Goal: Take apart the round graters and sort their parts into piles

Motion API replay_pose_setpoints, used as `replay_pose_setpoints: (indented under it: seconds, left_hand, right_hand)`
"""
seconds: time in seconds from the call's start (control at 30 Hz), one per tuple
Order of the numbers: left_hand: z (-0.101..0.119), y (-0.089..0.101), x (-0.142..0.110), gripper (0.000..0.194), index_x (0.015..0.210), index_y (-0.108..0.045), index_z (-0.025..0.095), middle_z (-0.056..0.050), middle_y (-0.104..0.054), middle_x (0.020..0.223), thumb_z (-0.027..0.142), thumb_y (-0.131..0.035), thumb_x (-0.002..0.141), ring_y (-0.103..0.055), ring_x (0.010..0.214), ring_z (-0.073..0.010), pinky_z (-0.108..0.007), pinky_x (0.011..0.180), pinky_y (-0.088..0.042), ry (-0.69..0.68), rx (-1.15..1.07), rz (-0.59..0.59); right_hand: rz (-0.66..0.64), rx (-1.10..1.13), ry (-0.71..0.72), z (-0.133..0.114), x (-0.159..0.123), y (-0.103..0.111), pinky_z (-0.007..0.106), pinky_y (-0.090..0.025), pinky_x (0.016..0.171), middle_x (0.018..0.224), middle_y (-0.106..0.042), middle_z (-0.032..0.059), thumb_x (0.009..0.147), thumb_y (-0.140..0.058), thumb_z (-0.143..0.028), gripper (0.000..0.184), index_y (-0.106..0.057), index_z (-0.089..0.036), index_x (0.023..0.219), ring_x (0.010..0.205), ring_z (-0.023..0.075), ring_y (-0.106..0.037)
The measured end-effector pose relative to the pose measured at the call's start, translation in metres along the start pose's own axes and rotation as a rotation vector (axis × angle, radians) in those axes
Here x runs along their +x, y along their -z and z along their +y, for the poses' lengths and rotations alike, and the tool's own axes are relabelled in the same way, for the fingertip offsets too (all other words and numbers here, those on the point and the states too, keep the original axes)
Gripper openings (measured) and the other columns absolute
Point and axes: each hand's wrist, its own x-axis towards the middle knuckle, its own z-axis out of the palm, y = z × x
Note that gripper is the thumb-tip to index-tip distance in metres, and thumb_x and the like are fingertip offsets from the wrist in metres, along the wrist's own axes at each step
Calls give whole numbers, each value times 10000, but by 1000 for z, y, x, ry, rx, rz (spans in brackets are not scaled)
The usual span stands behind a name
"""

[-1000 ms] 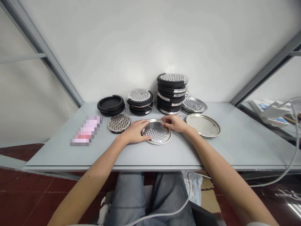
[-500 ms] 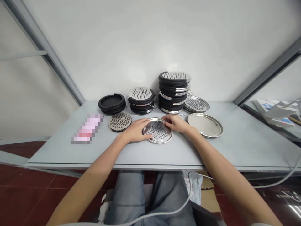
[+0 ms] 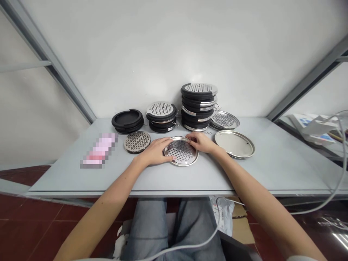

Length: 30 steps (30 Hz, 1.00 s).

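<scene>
A round metal grater plate (image 3: 182,154) with raised holes and a shiny rim lies on the table before me. My left hand (image 3: 156,150) holds its left side, thumb over the holed face and fingers along the far-left rim. At the far-right rim, my right hand (image 3: 200,142) has its bent fingers closed on the edge; its fingertips are partly hidden. Just left of my left hand sits a smaller stack of perforated metal discs (image 3: 137,141). To the right, beyond my right wrist, are plain round metal plates (image 3: 235,144).
Behind stand black ring-shaped trays (image 3: 127,119), a short stack of black-rimmed graters (image 3: 161,116) and a taller stack (image 3: 199,108). More grater plates (image 3: 225,120) lie beside it. A blurred pink item (image 3: 100,150) is at left. A white cable (image 3: 320,210) hangs at right.
The view has shifted slightly, so the things on the table appear a little further left. Both hands keep nearly the same hold on the grater plate.
</scene>
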Motion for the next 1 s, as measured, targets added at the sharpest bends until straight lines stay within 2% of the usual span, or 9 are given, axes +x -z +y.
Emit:
replay_pose_setpoints:
  seconds: [0.2,0.37,0.5,0.6,0.8,1.0]
  left_hand:
    - [2,2,-1,781,1386,-428,213,-90,-434,1435,601,-628,738,-390,1317,-307,-435,1117,-293,-8,0,5]
    - [4,1,-1,768,1397,-403,211,-97,-388,1460,576,-621,758,-319,1358,-311,-442,1129,-272,25,-6,15]
    - [2,-3,0,756,1398,-396,215,-106,-370,1464,567,-616,767,-270,1379,-318,-461,1135,-253,43,-24,25]
    - [0,-5,0,737,1398,-392,213,-107,-364,1465,554,-607,781,-273,1379,-311,-452,1133,-259,46,-30,36]
    - [1,-3,0,754,1423,-351,218,-99,-392,1449,487,-634,778,-299,1365,-315,-459,1130,-262,-20,-55,53]
    - [3,-3,1,743,1419,-350,218,-93,-400,1439,465,-634,779,-305,1362,-301,-444,1129,-263,-28,-49,53]
  right_hand:
    - [46,90,-117,3,1,-4,242,-402,590,715,-664,21,787,-529,-214,188,-683,-157,879,605,135,-549]
    - [172,117,-207,4,-1,3,273,-462,665,860,-714,63,840,-530,-289,290,-677,-148,1048,687,161,-606]
    - [188,142,-116,4,-2,6,282,-488,709,996,-700,85,818,-561,-262,203,-721,-167,900,826,186,-634]
    - [177,161,-43,5,-2,4,292,-494,751,1024,-687,87,793,-593,-247,160,-731,-179,840,911,200,-634]
    - [125,170,-22,6,-1,0,313,-484,795,926,-701,67,777,-621,-266,132,-721,-180,765,834,196,-643]
    - [111,186,-60,8,0,-1,320,-482,815,942,-699,66,762,-625,-245,115,-721,-184,740,854,204,-647]
